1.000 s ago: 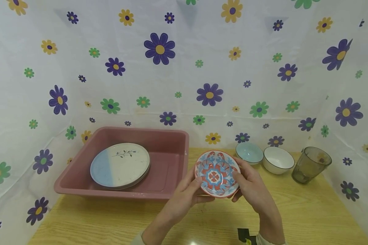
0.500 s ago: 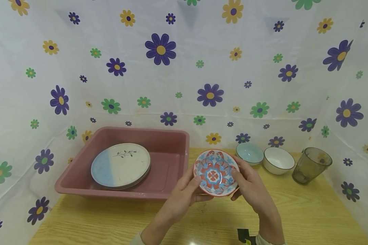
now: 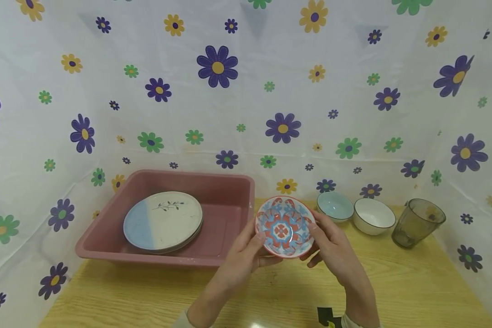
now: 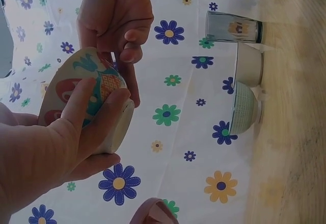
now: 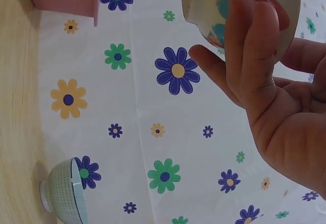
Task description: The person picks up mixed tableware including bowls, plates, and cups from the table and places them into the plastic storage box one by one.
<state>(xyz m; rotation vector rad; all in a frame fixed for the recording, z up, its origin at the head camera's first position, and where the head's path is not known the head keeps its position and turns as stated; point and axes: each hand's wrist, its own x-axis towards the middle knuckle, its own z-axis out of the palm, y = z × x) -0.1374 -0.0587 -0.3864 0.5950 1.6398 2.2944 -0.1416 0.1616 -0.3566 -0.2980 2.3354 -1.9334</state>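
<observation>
1. Location: the patterned bowl is held above the worktop, between the basin toward the left edge and the pale blue bowl at the back edge.
2. Grip: the left hand and right hand grasp it from opposite sides, fingers against the outer wall, thumbs at the rim.
3. Hazard: the glaze appears smooth; should either thumb ease off, the bowl could slip, strike the worktop and chip.
4. Hazard: a low sideways move could knock the basin's rim on one side or the pale blue bowl on the other. Exact clearance cannot be told.
5. Orientation: the bowl is tilted, mouth facing up and toward the person, foot ring facing down and toward the back edge.
6. Axis: the bowl is round, with no long axis across the rim; its centre line leans toward the worktop's front edge.
</observation>
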